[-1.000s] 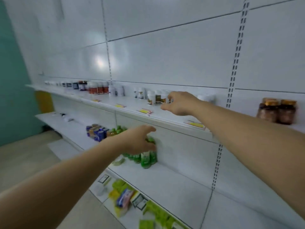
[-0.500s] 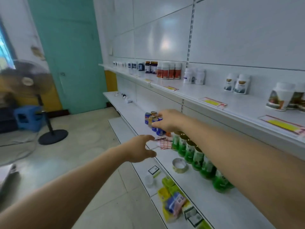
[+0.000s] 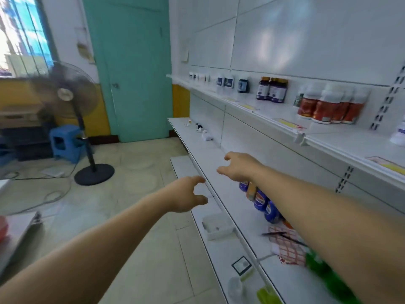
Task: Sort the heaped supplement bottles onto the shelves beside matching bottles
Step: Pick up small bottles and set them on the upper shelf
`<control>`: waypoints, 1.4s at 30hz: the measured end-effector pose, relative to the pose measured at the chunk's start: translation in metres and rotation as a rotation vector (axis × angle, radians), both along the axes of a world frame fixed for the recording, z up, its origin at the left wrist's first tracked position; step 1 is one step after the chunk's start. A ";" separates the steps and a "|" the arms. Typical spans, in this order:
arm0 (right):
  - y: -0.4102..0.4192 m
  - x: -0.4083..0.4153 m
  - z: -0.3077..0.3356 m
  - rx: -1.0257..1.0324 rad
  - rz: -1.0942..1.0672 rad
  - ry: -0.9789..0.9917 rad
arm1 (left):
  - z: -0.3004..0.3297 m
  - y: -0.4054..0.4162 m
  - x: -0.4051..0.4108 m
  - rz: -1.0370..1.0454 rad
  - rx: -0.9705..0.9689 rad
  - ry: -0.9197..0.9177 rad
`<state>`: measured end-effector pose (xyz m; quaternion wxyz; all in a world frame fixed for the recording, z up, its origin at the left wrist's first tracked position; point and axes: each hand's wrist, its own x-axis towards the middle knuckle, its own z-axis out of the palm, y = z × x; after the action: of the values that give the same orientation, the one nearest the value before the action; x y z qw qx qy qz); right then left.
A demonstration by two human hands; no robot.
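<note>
While both your hands, left and right, hang empty with fingers loosely spread, expect the blue bottles to feel light, rigid and slick, so grasp around the body.

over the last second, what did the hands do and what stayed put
The right hand left the top shelf, passed the blue bottles on the middle shelf, and now hovers empty beyond them. The left hand let go of the green bottles. The bottles stayed standing.
</note>
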<state>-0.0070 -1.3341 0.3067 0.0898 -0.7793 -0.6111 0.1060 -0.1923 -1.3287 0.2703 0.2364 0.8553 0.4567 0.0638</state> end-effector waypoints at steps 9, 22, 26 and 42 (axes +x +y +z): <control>0.264 -0.030 0.017 -0.004 -0.037 0.002 | 0.012 0.270 -0.037 -0.093 0.005 0.073; 0.615 0.027 -0.014 0.013 -0.102 0.041 | -0.020 0.630 0.027 -0.154 -0.030 0.087; 0.723 0.031 -0.012 -0.011 -0.123 0.077 | -0.019 0.738 0.027 -0.138 -0.056 0.090; 1.059 0.049 -0.141 -0.099 -0.561 0.276 | -0.116 1.171 0.049 -0.437 -0.189 0.256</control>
<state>0.0418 -0.2749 0.1652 0.1597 -0.8992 -0.3483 0.2114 -0.1429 -0.1575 0.1538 0.2634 0.9089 0.2914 -0.1403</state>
